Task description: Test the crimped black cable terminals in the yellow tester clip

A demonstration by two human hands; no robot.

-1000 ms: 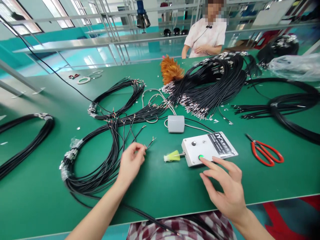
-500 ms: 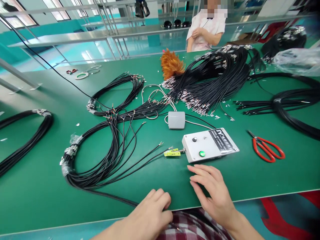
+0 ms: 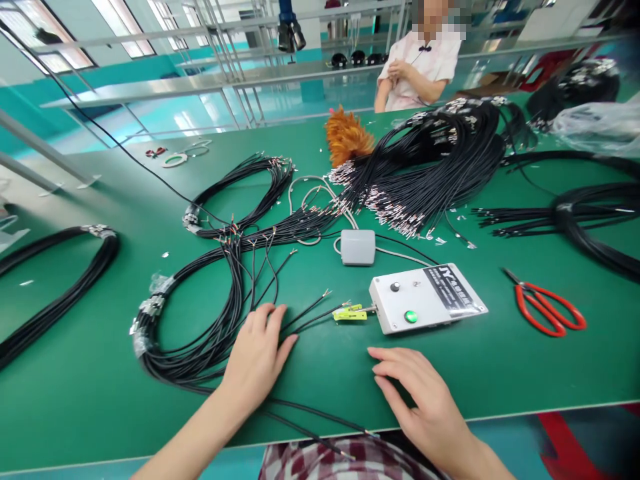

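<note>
My left hand (image 3: 256,353) lies flat, fingers apart, on a loop of thin black cables (image 3: 200,333) on the green table (image 3: 320,373). Loose stripped cable ends (image 3: 320,303) fan out just past its fingertips. My right hand (image 3: 417,393) rests open on the table, palm down, holding nothing. It sits a little in front of a white control box (image 3: 427,303) with a lit green button (image 3: 411,316) and a black knob. A yellow-green clip (image 3: 350,312) sticks out of the box's left side, near a cable tip.
A grey foot pedal (image 3: 357,247) lies behind the box. Red scissors (image 3: 547,308) lie to the right. Large bundles of black cables (image 3: 430,167) fill the far and right sides, another at the left edge (image 3: 60,293). An orange feather duster (image 3: 345,137) and a person in a white top (image 3: 425,67) are across the table.
My left hand went from the near table edge forward onto the cable loop. My right hand, which pressed the green button a second ago, has drawn back and stays flat on the table.
</note>
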